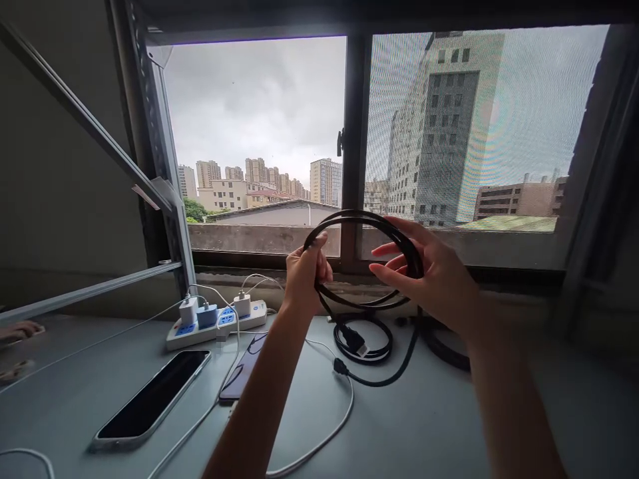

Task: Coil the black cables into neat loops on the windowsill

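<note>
A black HDMI cable (357,216) is looped into a coil held upright above the table. My left hand (305,269) pinches the coil's left side, thumb on top and fingers curled. On the right side, the coil runs through the crook of my right hand (429,266), whose fingers curl loosely around it, thumb and fingertips apart. A plug with a metal tip (355,342) hangs below my left hand. Another black plug (341,366) is at the end of a cable length dropping from the right side. Behind them, a smaller black cable coil (388,346) lies on the table.
More black cable (444,349) lies behind my right wrist. To the left are a white power strip (257,313) with chargers, a phone (154,392) and a second phone (244,369) partly behind my left forearm. White cords (344,419) cross the table. Another person's hand (20,332) shows at the left edge.
</note>
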`<move>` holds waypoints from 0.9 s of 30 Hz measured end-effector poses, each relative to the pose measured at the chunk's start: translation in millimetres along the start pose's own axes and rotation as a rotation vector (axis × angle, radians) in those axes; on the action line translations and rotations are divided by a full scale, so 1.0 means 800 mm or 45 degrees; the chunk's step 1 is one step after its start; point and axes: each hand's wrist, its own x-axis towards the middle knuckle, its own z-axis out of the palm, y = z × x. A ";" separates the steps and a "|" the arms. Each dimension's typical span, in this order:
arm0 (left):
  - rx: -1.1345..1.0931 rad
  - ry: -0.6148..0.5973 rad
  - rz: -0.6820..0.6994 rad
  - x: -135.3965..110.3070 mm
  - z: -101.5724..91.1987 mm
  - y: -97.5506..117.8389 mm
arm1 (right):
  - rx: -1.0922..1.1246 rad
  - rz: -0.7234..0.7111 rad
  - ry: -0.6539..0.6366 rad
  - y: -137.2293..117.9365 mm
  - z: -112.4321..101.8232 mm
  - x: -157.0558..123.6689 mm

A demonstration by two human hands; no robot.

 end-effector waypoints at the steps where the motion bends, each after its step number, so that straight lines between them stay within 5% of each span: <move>1: -0.049 0.027 -0.001 -0.002 0.002 0.003 | 0.008 0.014 -0.006 0.000 0.003 0.001; 7: -0.213 -0.006 -0.113 -0.016 0.018 0.004 | 0.275 0.068 0.269 -0.018 0.019 0.001; 13: -0.149 -0.161 -0.150 -0.016 0.024 -0.022 | 0.510 0.131 0.227 -0.017 -0.003 0.004; 19: 0.114 -0.399 -0.221 -0.014 0.023 -0.039 | 0.563 0.193 0.251 -0.026 -0.015 -0.002; 25: 0.501 -0.468 -0.465 -0.017 0.029 -0.060 | 0.532 0.084 0.544 -0.030 -0.004 -0.006; 27: 0.560 -0.676 -0.561 -0.019 0.027 -0.060 | 0.483 -0.013 0.579 -0.027 0.000 -0.005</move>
